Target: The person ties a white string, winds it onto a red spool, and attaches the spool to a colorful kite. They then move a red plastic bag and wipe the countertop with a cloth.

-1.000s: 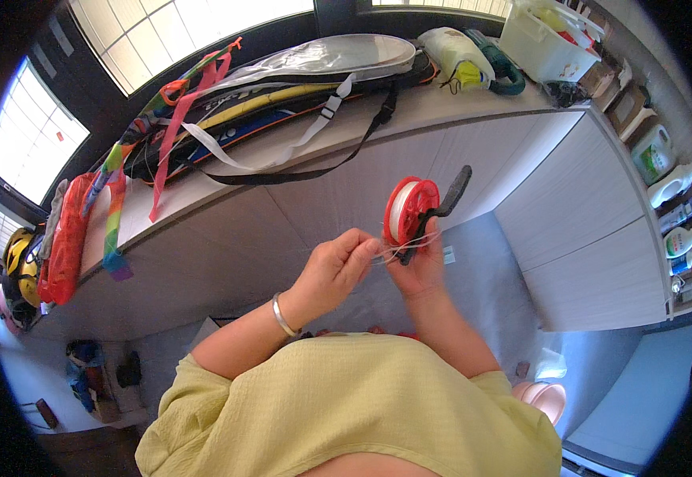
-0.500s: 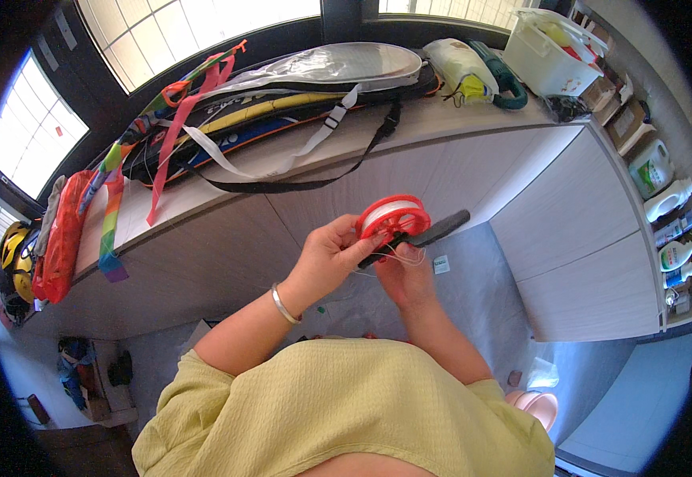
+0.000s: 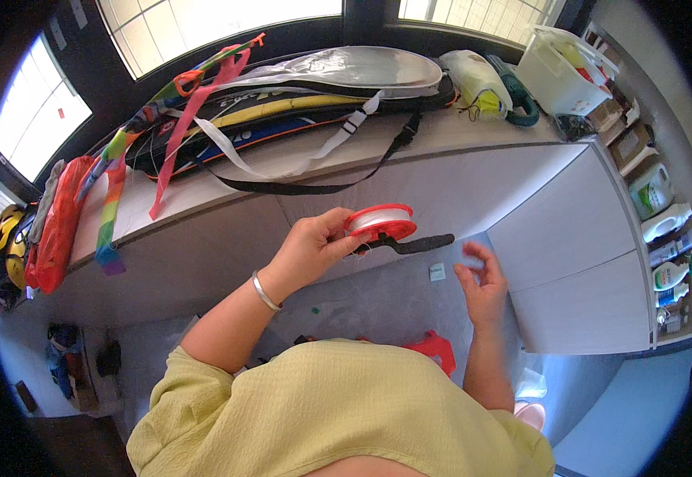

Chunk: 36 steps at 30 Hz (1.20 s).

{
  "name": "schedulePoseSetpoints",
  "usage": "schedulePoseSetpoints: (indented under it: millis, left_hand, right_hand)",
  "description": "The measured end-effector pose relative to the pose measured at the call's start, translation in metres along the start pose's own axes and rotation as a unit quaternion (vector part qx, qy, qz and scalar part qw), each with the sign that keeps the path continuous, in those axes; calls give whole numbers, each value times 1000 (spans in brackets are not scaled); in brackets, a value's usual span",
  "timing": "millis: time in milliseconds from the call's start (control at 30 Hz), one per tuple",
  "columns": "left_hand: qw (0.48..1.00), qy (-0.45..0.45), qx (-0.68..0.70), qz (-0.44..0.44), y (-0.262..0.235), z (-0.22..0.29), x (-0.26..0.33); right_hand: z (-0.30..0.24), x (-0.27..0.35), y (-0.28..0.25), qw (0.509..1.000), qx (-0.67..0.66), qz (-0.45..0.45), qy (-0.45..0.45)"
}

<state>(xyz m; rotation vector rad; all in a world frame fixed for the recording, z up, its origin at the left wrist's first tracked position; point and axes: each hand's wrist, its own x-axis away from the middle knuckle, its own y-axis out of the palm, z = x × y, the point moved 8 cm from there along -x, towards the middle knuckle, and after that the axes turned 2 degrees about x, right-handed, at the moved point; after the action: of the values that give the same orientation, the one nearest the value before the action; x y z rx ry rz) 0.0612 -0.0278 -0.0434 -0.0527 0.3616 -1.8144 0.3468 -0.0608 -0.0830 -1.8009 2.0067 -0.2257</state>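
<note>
My left hand (image 3: 314, 245) grips a red kite-line reel (image 3: 381, 230) wound with white line, at its left side, in front of the low cabinet. The reel's black handle (image 3: 425, 244) points to the right, its far end free. A bit of loose white line shows by my left fingertips. To the right of the handle, apart from it, my right hand (image 3: 483, 290) is raised with thumb and fingers parted. Nothing shows in it, though a thin line there would be too fine to make out.
On the cabinet top (image 3: 473, 137) lie racket bags (image 3: 282, 107), a rolled rainbow kite (image 3: 127, 135) with hanging tails, and a white bin (image 3: 565, 75). A red bundle (image 3: 68, 222) is at the left. Bottles (image 3: 651, 191) line the right shelf. A red object (image 3: 435, 351) is low down near my body.
My right hand has let go of the reel's handle and moved right and down, its fingers opening. My left hand keeps the reel, which has tilted and shifted slightly left.
</note>
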Motion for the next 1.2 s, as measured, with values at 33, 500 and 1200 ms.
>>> schedulePoseSetpoints:
  millis: [33, 500, 1200]
  left_hand:
    - [1000, 5, -19, -10, 2, -5, 0]
    - [994, 38, 90, 57, -40, 3, 7]
    - [976, -47, 162, 136, -132, -18, 38]
  right_hand:
    - [-62, -5, 0, 985, 105, 7, -138]
    - [-148, -59, 25, 963, 155, -124, -181]
    - [-41, -76, -398, 929, -214, 302, -24]
